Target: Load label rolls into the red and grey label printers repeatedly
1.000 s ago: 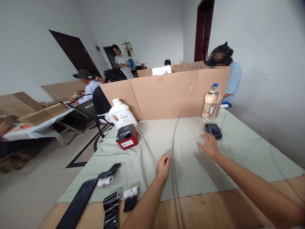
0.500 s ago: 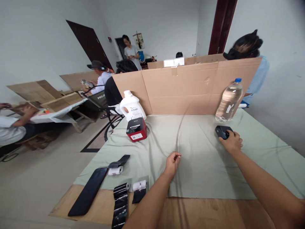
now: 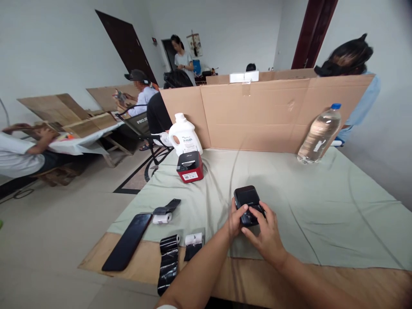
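A small black portable printer (image 3: 247,196) is held tilted above the cloth at mid-table. My left hand (image 3: 235,218) grips its left side, with the thumb across the top. My right hand (image 3: 267,234) is at its right and near end; the fingers press on the lid and the thumb is at the near edge. The underside of the printer is hidden. To the left lie a paper roll with a black strip (image 3: 162,218), another white roll (image 3: 194,238) with black film, and an unrolled shiny black strip (image 3: 168,262).
A red and black box-shaped device (image 3: 190,167) stands before a white jug (image 3: 185,135). A clear water bottle (image 3: 320,135) leans by the cardboard screen (image 3: 251,116). A long dark flat case (image 3: 128,242) lies at the left edge. Other people sit beyond.
My right hand has brought the black printer from the right side to the middle. My left hand, pinched before, now holds it too. The view has shifted slightly.
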The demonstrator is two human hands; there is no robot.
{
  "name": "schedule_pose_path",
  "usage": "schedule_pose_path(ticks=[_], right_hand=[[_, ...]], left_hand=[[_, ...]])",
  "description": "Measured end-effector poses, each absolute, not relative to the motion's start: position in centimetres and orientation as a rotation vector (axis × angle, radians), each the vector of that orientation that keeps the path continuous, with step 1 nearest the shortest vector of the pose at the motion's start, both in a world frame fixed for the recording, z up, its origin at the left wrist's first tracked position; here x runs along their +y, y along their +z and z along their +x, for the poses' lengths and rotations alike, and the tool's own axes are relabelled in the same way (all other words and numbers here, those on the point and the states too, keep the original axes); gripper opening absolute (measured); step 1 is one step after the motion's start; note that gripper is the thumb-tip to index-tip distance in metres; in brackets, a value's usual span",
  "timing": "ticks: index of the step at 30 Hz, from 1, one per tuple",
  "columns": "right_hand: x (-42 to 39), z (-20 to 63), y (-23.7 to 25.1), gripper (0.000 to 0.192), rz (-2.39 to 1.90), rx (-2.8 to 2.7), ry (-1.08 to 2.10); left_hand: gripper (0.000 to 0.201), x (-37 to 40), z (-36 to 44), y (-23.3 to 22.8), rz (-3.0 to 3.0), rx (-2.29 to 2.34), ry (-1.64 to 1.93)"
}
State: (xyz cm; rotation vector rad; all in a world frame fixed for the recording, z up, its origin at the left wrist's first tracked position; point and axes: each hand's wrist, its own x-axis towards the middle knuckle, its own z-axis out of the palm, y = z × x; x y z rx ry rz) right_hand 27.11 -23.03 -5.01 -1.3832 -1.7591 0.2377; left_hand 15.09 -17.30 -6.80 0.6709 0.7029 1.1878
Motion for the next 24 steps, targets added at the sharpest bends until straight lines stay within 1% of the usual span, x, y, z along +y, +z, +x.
schedule_pose_path(ticks=[2,4,7,10,14,16,18,22,24], right_hand=[[-22.7,27.7,-5.1,0.042,-1.331,-1.675,0.341],[-21.6,28.6,-5.4,0.043,-1.305,-1.467,0.475],[-19.7,29.4,-6.2,0.059,-1.262,-1.201,0.817],[-18.8,29.4,-7.7,0.071,-1.169,-1.159,1.093],[-18.8,29.5,-8.8,0.078,-1.133,-1.164,1.195],[-18.7,29.8,-8.9,0.080,-1.127,-1.147,1.241],[-18.5,30.1,-8.7,0.080,-1.132,-1.122,1.260],[-18.3,30.1,-8.7,0.079,-1.150,-1.067,1.296],[-18.3,29.9,-8.8,0.078,-1.153,-1.043,1.306]], left_hand=[[0.066,-17.1,14.8,-6.7,0.671,0.753,1.206],[0.063,-16.8,14.7,-6.9,0.695,0.755,1.203],[0.066,-16.7,14.9,-7.4,0.769,0.715,1.175],[0.073,-16.7,15.1,-7.9,0.824,0.688,1.146],[0.088,-16.5,15.0,-7.7,0.781,0.703,1.074],[0.091,-16.4,14.9,-7.4,0.746,0.713,1.044],[0.087,-16.2,14.9,-7.2,0.710,0.712,1.029],[0.070,-15.8,15.0,-7.6,0.620,0.651,1.047],[0.066,-15.6,15.1,-7.8,0.590,0.646,1.054]])
